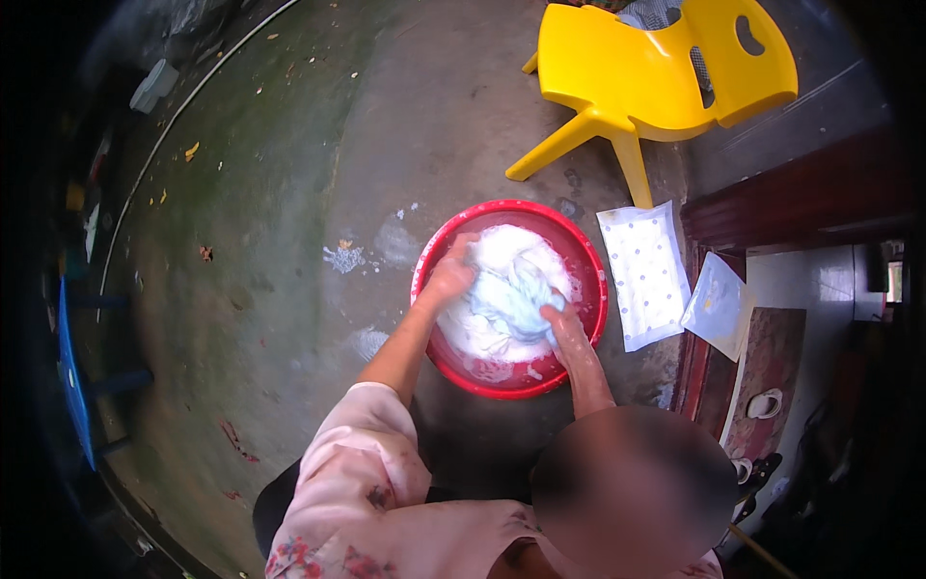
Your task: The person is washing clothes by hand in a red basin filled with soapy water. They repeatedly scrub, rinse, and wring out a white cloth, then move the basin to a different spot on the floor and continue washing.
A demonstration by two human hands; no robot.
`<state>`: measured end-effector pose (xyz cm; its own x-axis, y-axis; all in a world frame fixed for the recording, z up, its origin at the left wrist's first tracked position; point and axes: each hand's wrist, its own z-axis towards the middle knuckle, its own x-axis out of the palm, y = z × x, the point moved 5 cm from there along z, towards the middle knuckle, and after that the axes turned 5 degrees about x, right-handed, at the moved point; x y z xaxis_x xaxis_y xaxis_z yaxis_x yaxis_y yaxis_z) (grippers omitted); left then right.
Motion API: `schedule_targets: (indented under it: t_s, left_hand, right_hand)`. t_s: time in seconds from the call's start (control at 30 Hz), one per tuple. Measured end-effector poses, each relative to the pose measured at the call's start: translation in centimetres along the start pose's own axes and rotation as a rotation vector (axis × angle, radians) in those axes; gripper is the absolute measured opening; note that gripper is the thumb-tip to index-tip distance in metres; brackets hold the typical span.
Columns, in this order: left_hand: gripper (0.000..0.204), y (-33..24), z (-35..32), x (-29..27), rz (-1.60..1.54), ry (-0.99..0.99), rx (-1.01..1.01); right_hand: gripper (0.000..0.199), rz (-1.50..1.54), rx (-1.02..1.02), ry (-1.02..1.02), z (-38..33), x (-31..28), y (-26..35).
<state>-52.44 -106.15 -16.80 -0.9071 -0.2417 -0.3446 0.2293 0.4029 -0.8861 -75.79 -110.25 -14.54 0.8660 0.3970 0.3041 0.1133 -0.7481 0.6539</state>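
Note:
A red plastic basin [595,280] full of white suds stands on the ground in front of me. In it lies a wet, bunched light-blue cloth [508,302], partly covered by thick foam. My left hand [451,274] is inside the basin's left rim, its fingers curled into the sudsy cloth and their tips hidden. On the right side, my right hand [563,322] is closed round a gathered part of the cloth, thumb on top. Foam and cloth hide its other fingers.
A yellow plastic chair [627,77] stands beyond the basin to the right. Beside the basin lie a dotted white sheet [644,275] and a pale plastic packet [716,301], near a doorway. A blue stool [74,376] is far left; a pale hose [159,145] curves along the ground.

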Motion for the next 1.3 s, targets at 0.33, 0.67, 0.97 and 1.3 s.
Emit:
schedule_targets:
  t_s: [0.33,0.67,0.97,1.3]
  left_hand:
    - [0.043,-8.4,-7.0,10.1,-0.209,0.096,-0.017]
    - [0.038,-5.9,-4.5,0.7,0.596,-0.074,0.463]
    - [0.068,-0.2,-1.3,-0.1,0.397,-0.029,-0.054]
    - [0.062,-2.8,-4.0,12.2,0.361,0.315,-0.1]
  right_hand:
    - [0.055,0.53,0.385,0.003,-0.3,-2.1,-3.8]
    - [0.043,0.082,-0.031,-0.107,0.7,0.2,2.8]
    - [0.046,0.21,0.014,-0.119,-0.5,-2.0,1.1]
    - [0.064,0.47,0.359,-0.016,2.4,-3.9,-3.7]
